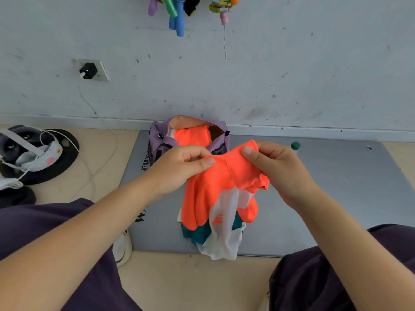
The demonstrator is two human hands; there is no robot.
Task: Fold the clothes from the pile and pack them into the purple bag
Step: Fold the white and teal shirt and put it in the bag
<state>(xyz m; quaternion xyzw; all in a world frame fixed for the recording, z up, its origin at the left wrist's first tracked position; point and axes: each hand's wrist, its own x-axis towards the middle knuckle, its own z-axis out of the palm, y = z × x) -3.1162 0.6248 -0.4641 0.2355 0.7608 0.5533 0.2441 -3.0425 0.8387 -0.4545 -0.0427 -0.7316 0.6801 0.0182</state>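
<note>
Left hand (179,167) pinches the top edge of the thin orange-and-white knit garment (215,194), held up above the grey floor mat (325,187) — right hand (280,169) pinches the same edge further along. Fabric looks light, limp, stretchy; likely best gripped at hem corners so it hangs flat. A teal cloth (197,234) lies beneath it. Behind, the soft purple zip bag (157,140) stands open — an orange folded piece (190,135) already inside.

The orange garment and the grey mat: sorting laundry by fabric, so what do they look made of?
Orange garment, pinched by left hand and right hand: likely thin synthetic knit, matte, draping in soft folds. Grey mat: probably foam or rubber, with a faint brushed sheen and flat edges.
</note>
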